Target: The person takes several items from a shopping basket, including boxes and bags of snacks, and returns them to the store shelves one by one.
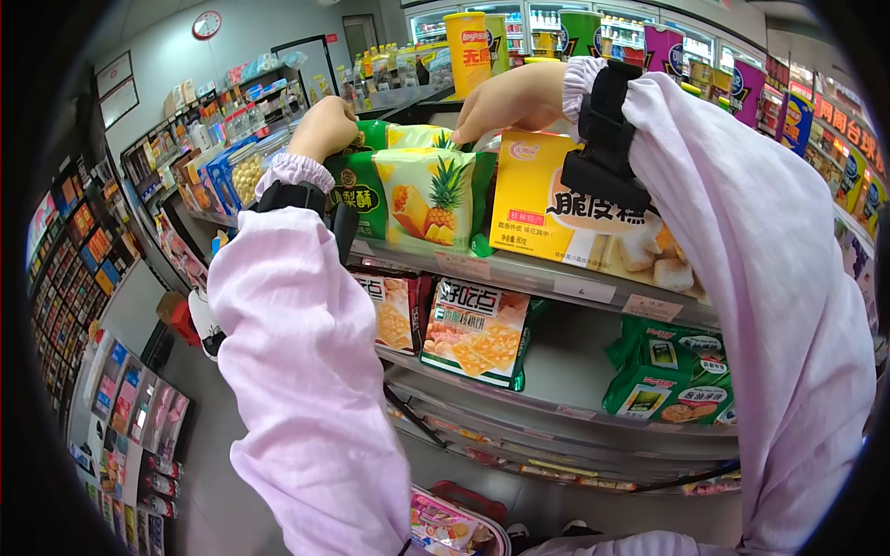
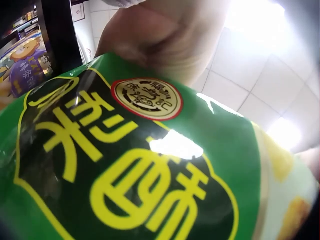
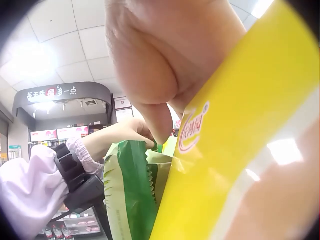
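Note:
Two green-and-yellow bags of pineapple cakes stand one behind the other on the upper shelf. The front bag (image 1: pixel 431 199) shows a pineapple and fills much of the left wrist view. Over the left end of the rear bag (image 1: pixel 408 135), my left hand (image 1: pixel 324 128) curls its fingers. My right hand (image 1: pixel 514 100) reaches down to that bag's right end and pinches it between thumb and fingers, the fingertips partly hidden. Right beside the bags, under my right wrist, stands a yellow snack box (image 1: pixel 538 199); it covers part of the right hand in the right wrist view.
On the shelf below lie cracker packs (image 1: pixel 477 329) and green biscuit packs (image 1: pixel 672 371). Tall snack canisters (image 1: pixel 468 56) line the top. A jar (image 1: pixel 246 176) stands left of my left hand. A basket (image 1: pixel 454 524) with a pink package is below by my feet.

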The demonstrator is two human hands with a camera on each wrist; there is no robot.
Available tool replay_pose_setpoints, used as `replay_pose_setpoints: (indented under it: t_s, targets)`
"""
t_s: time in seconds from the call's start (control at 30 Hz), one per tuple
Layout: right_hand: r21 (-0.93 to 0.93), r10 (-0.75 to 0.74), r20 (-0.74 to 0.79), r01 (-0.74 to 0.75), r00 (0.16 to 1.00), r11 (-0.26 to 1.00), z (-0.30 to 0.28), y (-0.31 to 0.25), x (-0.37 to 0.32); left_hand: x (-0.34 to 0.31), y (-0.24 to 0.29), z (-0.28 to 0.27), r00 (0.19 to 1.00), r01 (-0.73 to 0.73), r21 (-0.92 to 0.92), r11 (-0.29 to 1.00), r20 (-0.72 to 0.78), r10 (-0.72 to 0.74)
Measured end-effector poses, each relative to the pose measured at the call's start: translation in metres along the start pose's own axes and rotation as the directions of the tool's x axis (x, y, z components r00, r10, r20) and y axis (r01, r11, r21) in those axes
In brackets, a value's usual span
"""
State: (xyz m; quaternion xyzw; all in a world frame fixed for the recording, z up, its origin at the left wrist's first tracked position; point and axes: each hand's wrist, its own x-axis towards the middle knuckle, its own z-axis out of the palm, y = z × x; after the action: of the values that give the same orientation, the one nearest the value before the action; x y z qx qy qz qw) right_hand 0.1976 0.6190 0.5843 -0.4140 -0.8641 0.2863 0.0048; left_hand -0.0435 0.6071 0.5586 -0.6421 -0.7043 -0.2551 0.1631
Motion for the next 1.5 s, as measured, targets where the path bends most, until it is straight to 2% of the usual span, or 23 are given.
replay_pose_setpoints:
  t_s: [0.03, 0.13, 0.2, 0.23, 0.3, 0.4, 0.5, 0.63, 0.77, 0.8, 0.87, 0.9, 0.97, 1.03, 1.1, 1.13, 1.2, 1.3, 1.43, 1.47, 1.5]
  targets:
    - [-0.058, -0.008, -0.032, 0.006, 0.999, 0.998, 0.000, 0.000, 0.001, 0.000, 0.001, -0.001, 1.000, -0.010, 0.036, 0.999, -0.003, 0.011]
    - [0.014, 0.028, 0.050, -0.028, 0.998, 0.999, -0.001, -0.001, 0.006, 0.001, -0.002, 0.000, 0.999, -0.034, 0.159, 0.987, -0.004, 0.035]
    - [-0.141, -0.015, 0.028, 0.019, 0.999, 0.990, -0.001, -0.001, 0.007, 0.003, -0.007, 0.007, 0.999, -0.048, 0.253, 0.966, -0.001, 0.050]
    - [-0.217, -0.037, 0.018, 0.040, 0.999, 0.975, -0.002, -0.001, 0.007, 0.002, -0.007, 0.007, 0.997, -0.070, 0.248, 0.966, 0.055, 0.058]
    - [-0.216, -0.047, -0.034, 0.039, 0.998, 0.976, -0.002, -0.003, 0.003, -0.008, -0.001, -0.001, 0.984, -0.112, 0.237, 0.965, 0.164, 0.074]
    - [-0.258, -0.064, -0.068, 0.045, 0.996, 0.965, -0.004, -0.004, 0.004, -0.005, -0.005, -0.004, 0.972, -0.139, 0.215, 0.967, 0.218, 0.091]
    - [-0.238, -0.058, -0.101, 0.032, 0.993, 0.971, -0.003, -0.001, 0.003, 0.000, -0.008, 0.001, 0.990, -0.074, -0.049, 0.996, 0.117, 0.079]
    - [-0.277, -0.083, -0.164, 0.035, 0.983, 0.960, -0.002, -0.004, -0.008, -0.001, -0.004, 0.002, 0.989, -0.137, -0.257, 0.957, 0.024, 0.148]
    - [-0.278, -0.127, -0.214, 0.064, 0.969, 0.958, -0.007, -0.011, -0.033, -0.019, 0.027, -0.013, 0.970, -0.245, -0.428, 0.870, -0.112, 0.218]
    - [-0.319, -0.106, -0.170, 0.047, 0.980, 0.946, -0.014, -0.012, -0.036, -0.025, 0.037, -0.018, 0.960, -0.280, -0.464, 0.841, -0.138, 0.244]
    - [-0.308, -0.058, -0.144, 0.011, 0.988, 0.951, -0.019, -0.017, -0.043, -0.037, 0.055, -0.024, 0.941, -0.337, -0.471, 0.815, -0.178, 0.286]
    - [-0.294, -0.109, -0.258, 0.030, 0.960, 0.955, -0.017, -0.016, -0.050, -0.040, 0.062, -0.026, 0.929, -0.369, -0.466, 0.804, -0.193, 0.315]
    - [-0.236, -0.182, -0.296, 0.113, 0.938, 0.965, -0.019, -0.017, -0.063, -0.048, 0.075, -0.030, 0.894, -0.449, -0.418, 0.790, -0.228, 0.387]
    - [-0.209, -0.247, -0.331, 0.185, 0.911, 0.960, -0.024, -0.019, -0.076, -0.056, 0.088, -0.036, 0.888, -0.459, -0.402, 0.792, -0.213, 0.406]
    - [-0.278, -0.287, -0.342, 0.196, 0.895, 0.940, -0.026, -0.022, -0.090, -0.069, 0.103, -0.041, 0.887, -0.461, -0.366, 0.808, -0.204, 0.414]
    - [-0.315, -0.305, -0.346, 0.197, 0.887, 0.929, -0.026, -0.023, -0.097, -0.074, 0.107, -0.040, 0.870, -0.493, -0.384, 0.781, -0.247, 0.427]
    - [-0.390, -0.348, -0.351, 0.203, 0.869, 0.898, -0.024, -0.024, -0.113, -0.091, 0.123, -0.047, 0.892, -0.452, -0.392, 0.801, -0.183, 0.414]
    - [-0.506, -0.419, -0.341, 0.211, 0.842, 0.836, -0.010, -0.017, -0.139, -0.117, 0.138, -0.046, 0.891, -0.454, -0.397, 0.797, -0.188, 0.414]
    - [-0.587, -0.511, -0.342, 0.245, 0.789, 0.772, 0.029, 0.013, -0.185, -0.165, 0.159, -0.037, 0.941, -0.327, -0.520, 0.789, -0.102, 0.322]
    - [-0.589, -0.526, -0.346, 0.257, 0.777, 0.766, 0.045, 0.022, -0.197, -0.179, 0.165, -0.030, 0.955, -0.272, -0.576, 0.771, -0.066, 0.288]
    - [-0.583, -0.550, -0.341, 0.287, 0.763, 0.760, 0.060, 0.033, -0.211, -0.194, 0.170, -0.018, 0.949, -0.285, -0.623, 0.728, -0.074, 0.307]
